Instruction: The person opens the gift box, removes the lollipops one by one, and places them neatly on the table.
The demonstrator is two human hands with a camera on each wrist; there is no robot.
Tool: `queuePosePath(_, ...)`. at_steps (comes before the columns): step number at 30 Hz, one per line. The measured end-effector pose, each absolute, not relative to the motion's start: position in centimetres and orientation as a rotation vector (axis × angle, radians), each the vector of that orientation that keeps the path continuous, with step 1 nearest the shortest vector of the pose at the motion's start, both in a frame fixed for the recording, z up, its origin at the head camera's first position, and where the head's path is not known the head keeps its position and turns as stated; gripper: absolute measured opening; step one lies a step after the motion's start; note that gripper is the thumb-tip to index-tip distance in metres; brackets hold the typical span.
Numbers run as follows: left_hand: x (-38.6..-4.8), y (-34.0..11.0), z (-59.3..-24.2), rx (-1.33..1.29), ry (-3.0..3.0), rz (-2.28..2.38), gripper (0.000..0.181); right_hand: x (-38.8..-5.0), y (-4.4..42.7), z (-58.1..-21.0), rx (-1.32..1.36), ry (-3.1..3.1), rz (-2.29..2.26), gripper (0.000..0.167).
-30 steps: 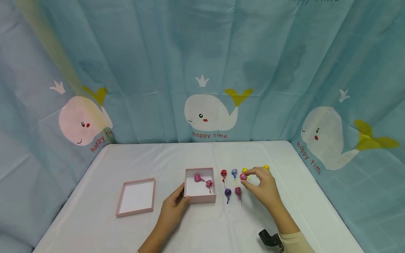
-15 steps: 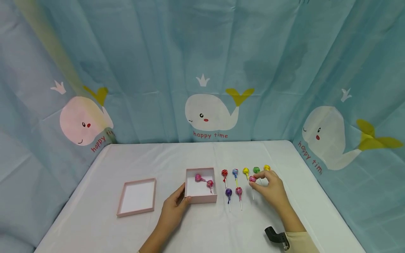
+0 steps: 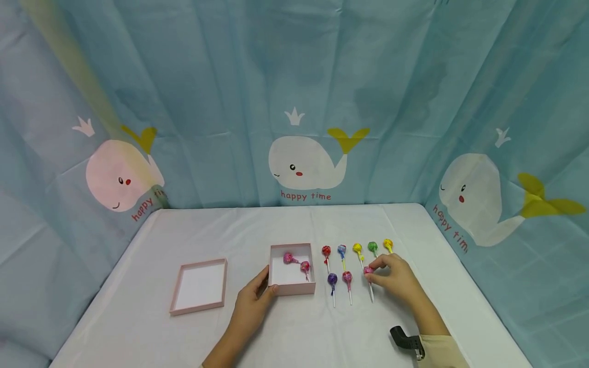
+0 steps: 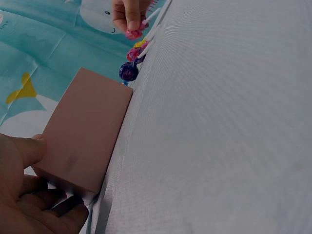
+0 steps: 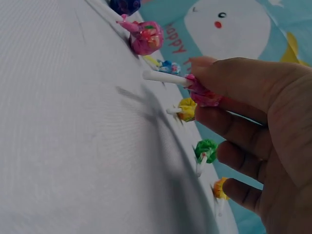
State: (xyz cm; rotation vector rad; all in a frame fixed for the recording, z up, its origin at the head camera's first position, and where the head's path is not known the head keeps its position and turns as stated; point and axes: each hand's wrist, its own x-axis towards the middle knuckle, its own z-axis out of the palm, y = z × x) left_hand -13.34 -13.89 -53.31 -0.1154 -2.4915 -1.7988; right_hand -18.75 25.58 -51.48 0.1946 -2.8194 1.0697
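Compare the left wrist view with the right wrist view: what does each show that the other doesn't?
Left wrist only: the left hand gripping the pink box.

Right wrist only: a green lollipop and an orange-yellow lollipop.

Both: the right hand with a pink lollipop pinched in its fingers; a purple lollipop beyond it; the white tablecloth; and the whale-print curtain.

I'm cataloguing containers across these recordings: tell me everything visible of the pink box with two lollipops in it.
The box is squarish and open-topped, pink outside and white inside, with smooth plain walls that look like cardboard. It rests upright on the white-covered table. Two pink lollipops lie on its floor. The left hand holds it at its near left corner. Its underside is hidden.
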Motion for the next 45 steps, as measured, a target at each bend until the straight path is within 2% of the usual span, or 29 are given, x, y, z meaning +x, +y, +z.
queuePosePath(10,-13.3,-13.9,-53.1,-0.105,-2.505,-1.788,0.066,-18.7,25.4,-52.0,0.270,-2.854,1.052,0.020)
queuePosePath(45,-13.3,-14.0,-53.2,-0.133,-2.502,-1.784,0.071,-18.8,25.6,-52.7,0.265,-2.855,0.912,0.020)
